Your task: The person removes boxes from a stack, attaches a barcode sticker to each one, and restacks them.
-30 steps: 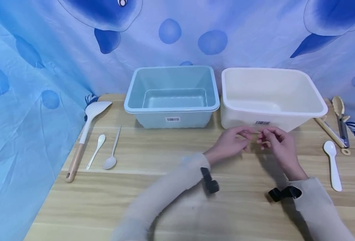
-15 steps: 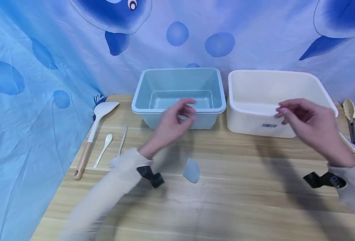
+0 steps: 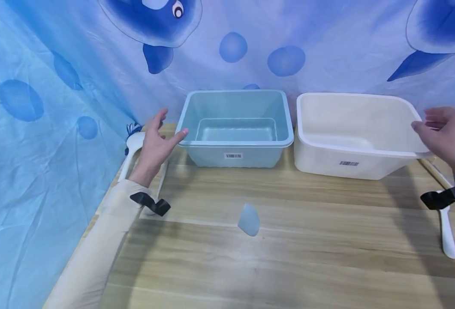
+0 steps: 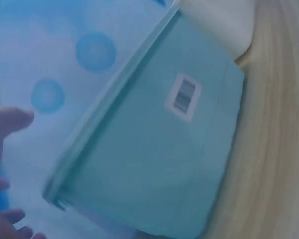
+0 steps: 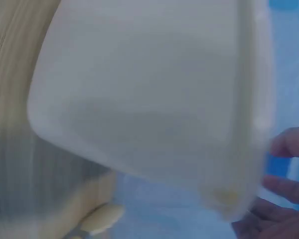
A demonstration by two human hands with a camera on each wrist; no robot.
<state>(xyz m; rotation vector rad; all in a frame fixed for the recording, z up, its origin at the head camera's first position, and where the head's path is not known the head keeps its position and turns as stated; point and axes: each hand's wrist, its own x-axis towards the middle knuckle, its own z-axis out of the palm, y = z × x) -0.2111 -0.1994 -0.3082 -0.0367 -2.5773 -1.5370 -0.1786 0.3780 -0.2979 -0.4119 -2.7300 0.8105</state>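
My left hand (image 3: 154,143) is spread wide, holding nothing, just left of the blue tub (image 3: 235,128) with the thumb near its front-left corner. White spatula (image 3: 132,143) lies under that hand, left of the blue tub. White tub (image 3: 356,135) sits just right of the blue tub. My right hand (image 3: 447,137) is loosely spread at its far right rim, gripping nothing I can see. Risk, I think: grabbing by one corner could tip or skid a tub onto the spoon (image 3: 447,234).
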